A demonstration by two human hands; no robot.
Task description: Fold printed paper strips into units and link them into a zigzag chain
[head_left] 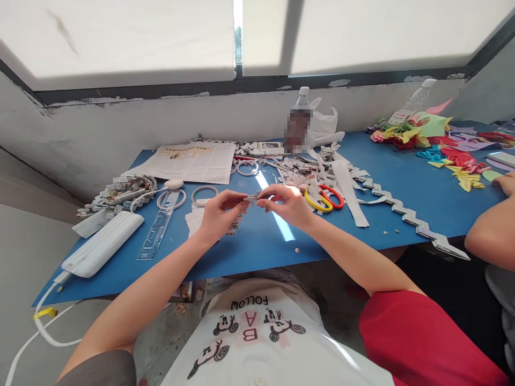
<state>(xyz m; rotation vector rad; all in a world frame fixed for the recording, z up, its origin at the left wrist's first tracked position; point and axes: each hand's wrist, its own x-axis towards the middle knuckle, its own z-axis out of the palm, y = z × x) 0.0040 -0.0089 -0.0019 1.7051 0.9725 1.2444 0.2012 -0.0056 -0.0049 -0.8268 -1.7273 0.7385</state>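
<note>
Above the blue table, my left hand point(220, 213) pinches a small folded newspaper piece point(251, 198) between thumb and fingers. My right hand point(290, 206) is closed in a pinch at the other end of this piece, its fingertips meeting it. Fine detail of the folds is too small to make out. Under and beside my left hand lie printed paper sheets point(195, 222). Scissors with yellow and red handles point(322, 201) lie just beyond my right wrist. A pile of newspaper strips point(300, 170) is spread behind my hands.
A white power strip point(103, 244) and a clear ruler point(155, 230) lie at left, near a folded paper chain point(126, 190). A long zigzag chain point(406, 212) runs to the right edge. Bottles point(298, 120) stand at the back. Another person's arm point(493, 228) rests at right.
</note>
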